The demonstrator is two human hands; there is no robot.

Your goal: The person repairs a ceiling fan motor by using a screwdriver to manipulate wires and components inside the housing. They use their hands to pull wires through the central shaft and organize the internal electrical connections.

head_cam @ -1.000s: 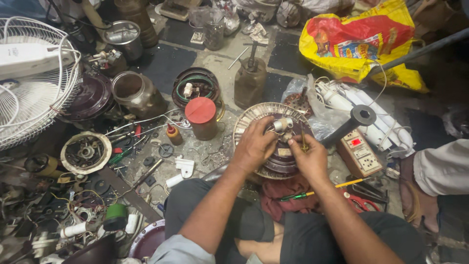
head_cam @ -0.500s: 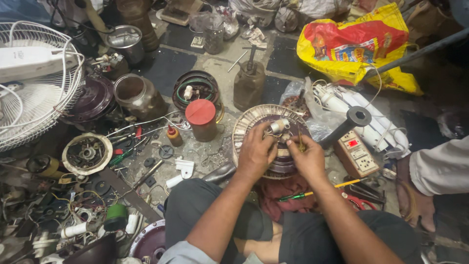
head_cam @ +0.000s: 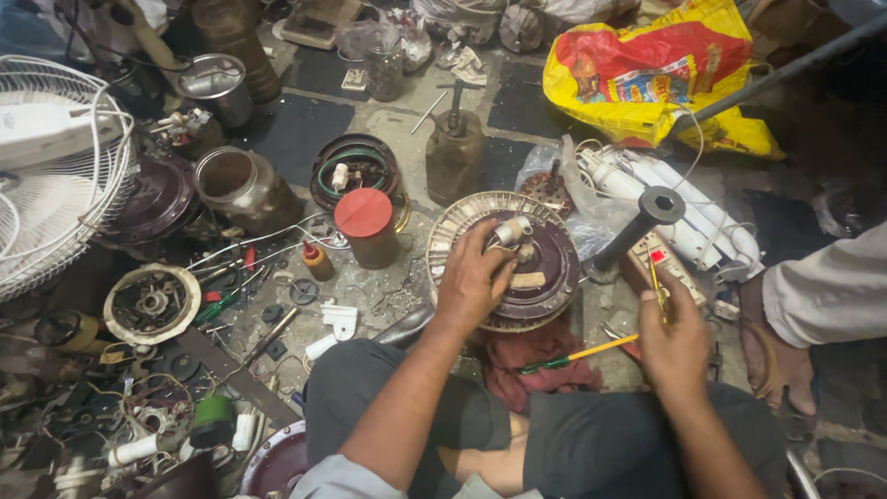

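You get dim, even overhead light on the grey concrete floor (head_cam: 388, 296); the far corners sink into shadow, edges bow slightly, focus is soft throughout.

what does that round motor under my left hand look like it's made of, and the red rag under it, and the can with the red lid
Motor: seemingly metal, with a dull dark maroon painted centre and a pale ribbed rim; the left hand rests on it. Rag: soft cloth, going by its crumpled folds. Can with the red lid: smooth matte lid, probably plastic; brownish body, material unclear.

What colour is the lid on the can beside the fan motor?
Red; the lid shows in the head view.
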